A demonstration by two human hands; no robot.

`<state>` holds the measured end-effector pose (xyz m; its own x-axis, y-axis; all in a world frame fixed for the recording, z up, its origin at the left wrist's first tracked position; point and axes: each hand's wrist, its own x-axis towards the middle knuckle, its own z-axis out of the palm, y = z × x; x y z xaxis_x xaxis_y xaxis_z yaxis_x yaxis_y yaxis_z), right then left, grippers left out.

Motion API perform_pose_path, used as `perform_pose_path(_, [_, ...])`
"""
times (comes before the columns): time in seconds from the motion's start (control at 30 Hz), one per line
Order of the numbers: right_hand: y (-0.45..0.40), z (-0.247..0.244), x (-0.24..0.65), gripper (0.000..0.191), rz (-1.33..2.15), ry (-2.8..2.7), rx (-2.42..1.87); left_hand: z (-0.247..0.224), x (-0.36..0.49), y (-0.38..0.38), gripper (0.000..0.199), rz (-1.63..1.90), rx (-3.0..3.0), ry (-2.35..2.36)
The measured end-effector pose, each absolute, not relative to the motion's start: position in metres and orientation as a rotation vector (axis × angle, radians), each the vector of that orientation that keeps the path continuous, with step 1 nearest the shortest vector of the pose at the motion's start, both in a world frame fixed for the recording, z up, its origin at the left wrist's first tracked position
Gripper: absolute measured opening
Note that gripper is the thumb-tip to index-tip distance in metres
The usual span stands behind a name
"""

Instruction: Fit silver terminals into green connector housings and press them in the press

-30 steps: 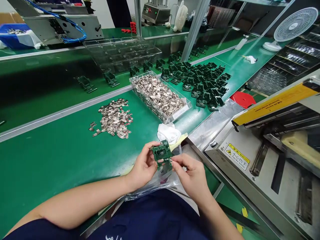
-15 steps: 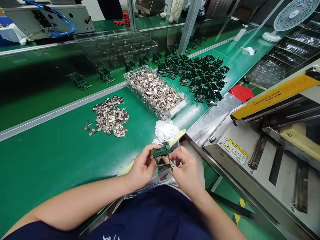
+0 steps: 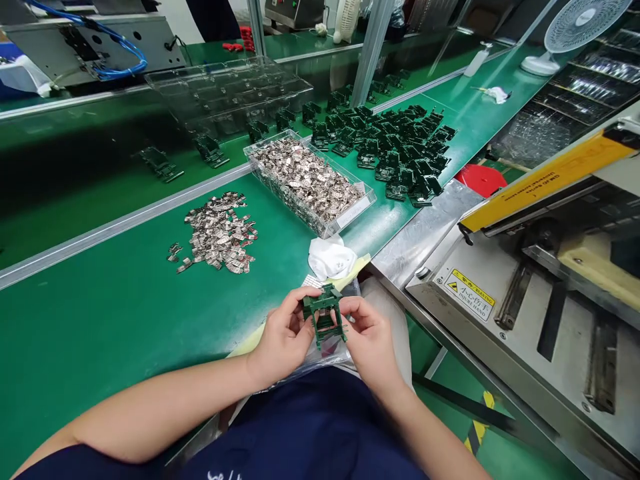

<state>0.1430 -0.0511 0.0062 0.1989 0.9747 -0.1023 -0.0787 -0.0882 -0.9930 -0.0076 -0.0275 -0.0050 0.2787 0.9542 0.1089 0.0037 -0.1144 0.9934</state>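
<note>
Close to my body I hold a dark green plastic frame with an open middle and thin prongs. My left hand is closed on its left side, thumb and fingers pinching it. On the other side my right hand grips the frame's right edge; whether a small part also lies in those fingers is hidden. Just beyond the frame lies a crumpled white cloth. A loose pile of small silvery metal clips rests on the green table to the left. More clips fill a clear plastic tray.
Many similar green frames are heaped behind the tray. To my right stands a metal machine with a yellow bar and a warning label. A red stool top and a white fan are farther off.
The frame has tilted slightly in my hands, and my right fingers have straightened and shifted along its right side. The view has moved a little.
</note>
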Motion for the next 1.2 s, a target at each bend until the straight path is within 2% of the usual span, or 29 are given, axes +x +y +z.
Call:
perform_pose_path(0.33, [-0.063, -0.002, 0.140, 0.027, 1.239, -0.714, -1.266, 0.003, -0.003, -0.035, 0.042, 1.068, 1.410, 0.970])
perform_pose_path(0.73, [-0.072, -0.012, 0.137, 0.035, 1.248, -0.653, -1.263, 0.001, -0.004, -0.042, 0.031, 0.991, 1.390, 0.996])
perform_pose_path(0.87, [-0.068, -0.028, 0.150, 0.033, 1.203, -0.690, -1.288, -0.004, -0.005, -0.022, 0.034, 1.168, 1.332, 1.068])
perform_pose_path(1.0, [-0.060, -0.052, 0.146, 0.042, 1.292, -0.843, -1.351, -0.017, 0.004, 0.005, 0.042, 1.399, 1.307, 1.160])
perform_pose_path(1.2, [-0.055, -0.066, 0.113, 0.042, 1.277, -0.977, -1.278, -0.030, 0.008, 0.009, 0.040, 1.318, 1.467, 1.097])
